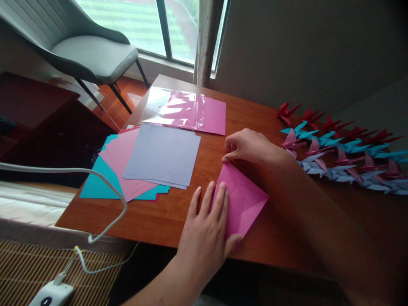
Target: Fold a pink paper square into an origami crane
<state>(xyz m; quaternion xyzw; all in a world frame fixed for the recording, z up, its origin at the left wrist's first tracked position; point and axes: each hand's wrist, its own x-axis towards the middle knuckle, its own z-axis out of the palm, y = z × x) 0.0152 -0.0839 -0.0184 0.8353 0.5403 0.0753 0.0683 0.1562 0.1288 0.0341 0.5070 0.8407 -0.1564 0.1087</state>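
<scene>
One wooden counter [140,221] carries nearly everything, with a grey chair [95,55] beyond it by the window. Four rows of folded birds [328,138], in red, turquoise, pink and pale lavender, run along the right side, probably grouped by colour and set well apart to leave working room. On the left, lavender sheets [165,155] overlap pink sheets [117,155] and turquoise sheets [102,180]; the fanned layers leave each colour showing, which should make picking one easy. Behind them a clear sleeve [156,110] partly covers magenta sheets [215,117], perhaps to keep them flat and clean.

The left hand [204,229] lies flat with its fingers a little spread over the left edge of a creased magenta paper [239,195], seemingly to stop it sliding. This paper is on the counter's near edge, one corner toward the right. The right hand's [248,144] grip, thumb against curled forefinger, appears to pinch its far corner. Smallest, a white device [54,293] sits at lower left; its dark round mark is cut off. No brand, label or writing is readable.
</scene>
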